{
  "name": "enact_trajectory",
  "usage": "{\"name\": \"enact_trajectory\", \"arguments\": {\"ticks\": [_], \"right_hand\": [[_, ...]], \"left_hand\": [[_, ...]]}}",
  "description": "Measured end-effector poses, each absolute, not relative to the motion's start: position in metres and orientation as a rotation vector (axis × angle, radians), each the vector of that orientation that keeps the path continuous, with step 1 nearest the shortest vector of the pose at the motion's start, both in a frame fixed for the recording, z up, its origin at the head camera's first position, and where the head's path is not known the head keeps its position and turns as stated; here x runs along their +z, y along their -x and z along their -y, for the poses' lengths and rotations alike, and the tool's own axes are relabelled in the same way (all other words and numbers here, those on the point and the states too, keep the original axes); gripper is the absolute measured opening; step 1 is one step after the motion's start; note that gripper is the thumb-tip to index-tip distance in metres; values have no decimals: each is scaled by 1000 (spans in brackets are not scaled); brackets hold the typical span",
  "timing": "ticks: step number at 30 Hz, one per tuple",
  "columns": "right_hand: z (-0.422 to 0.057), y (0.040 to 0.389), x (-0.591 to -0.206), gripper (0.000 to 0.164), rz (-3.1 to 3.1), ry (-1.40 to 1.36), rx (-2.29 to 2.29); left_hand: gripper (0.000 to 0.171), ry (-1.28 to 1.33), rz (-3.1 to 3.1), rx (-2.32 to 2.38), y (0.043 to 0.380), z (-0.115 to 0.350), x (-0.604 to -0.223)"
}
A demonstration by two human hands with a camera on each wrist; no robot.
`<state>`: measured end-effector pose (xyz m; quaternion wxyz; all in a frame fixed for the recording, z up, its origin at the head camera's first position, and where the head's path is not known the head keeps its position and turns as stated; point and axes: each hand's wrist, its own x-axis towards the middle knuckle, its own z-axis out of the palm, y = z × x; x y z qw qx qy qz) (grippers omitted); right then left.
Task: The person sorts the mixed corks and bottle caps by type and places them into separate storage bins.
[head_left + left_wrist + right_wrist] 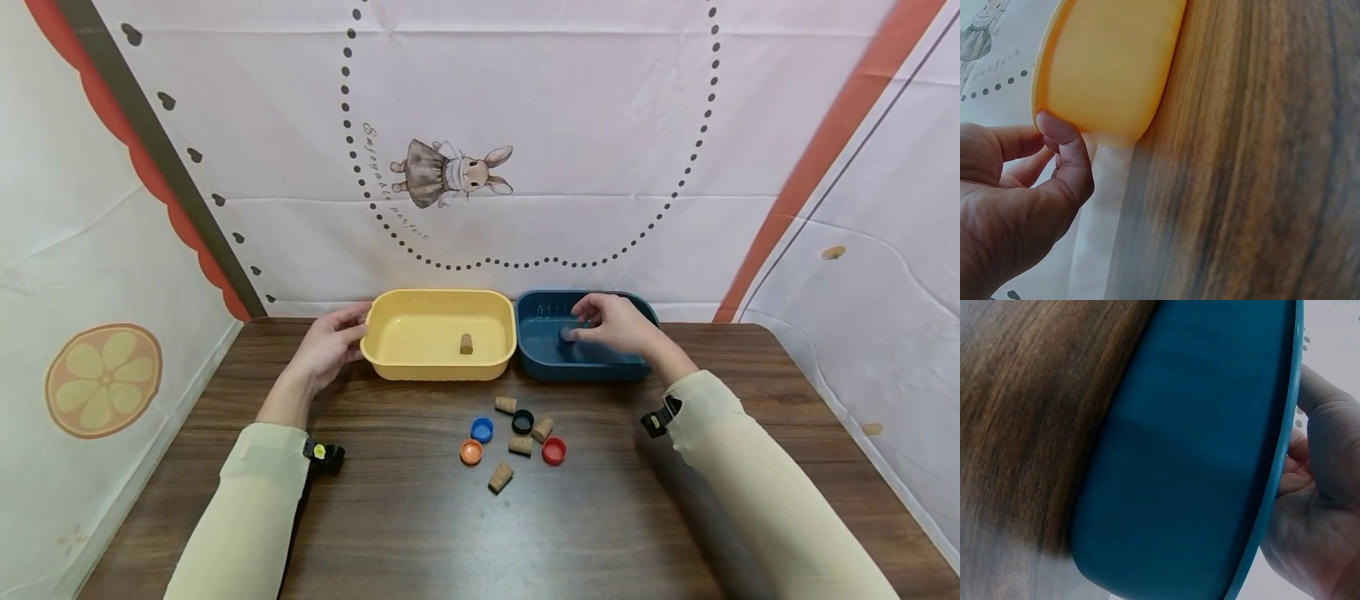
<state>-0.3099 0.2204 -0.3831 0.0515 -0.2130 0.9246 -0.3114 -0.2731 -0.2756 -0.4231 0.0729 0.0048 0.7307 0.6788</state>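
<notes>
My left hand (330, 343) is at the left end of the yellow tray (438, 372), its thumb and fingers pinching the rim, as the left wrist view also shows (1029, 187). Inside that tray lies one cork (467, 344). My right hand (617, 323) reaches over the blue tray (585, 371), thumb and fingers apart. Just off the thumb tip is a small dark round thing (566, 335), blurred, apparently loose above the tray floor; its kind is unclear. In the right wrist view the blue tray's wall (1185, 450) hides the fingertips.
In front of the trays, several corks (500, 477) lie on the wooden table (390, 517) among bottle caps: blue (482, 430), orange (471, 452), black (522, 422) and red (554, 451). A printed cloth (585, 125) hangs behind. The two trays stand side by side.
</notes>
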Motion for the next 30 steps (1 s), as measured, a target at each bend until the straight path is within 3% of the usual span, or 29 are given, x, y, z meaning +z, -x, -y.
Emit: {"name": "enact_trajectory", "arguments": {"ticks": [30], "right_hand": [[-225,269,-362,42,-2853,771,-988]], "left_hand": [[53,-15,-2189,2040,274,277,-424]]}}
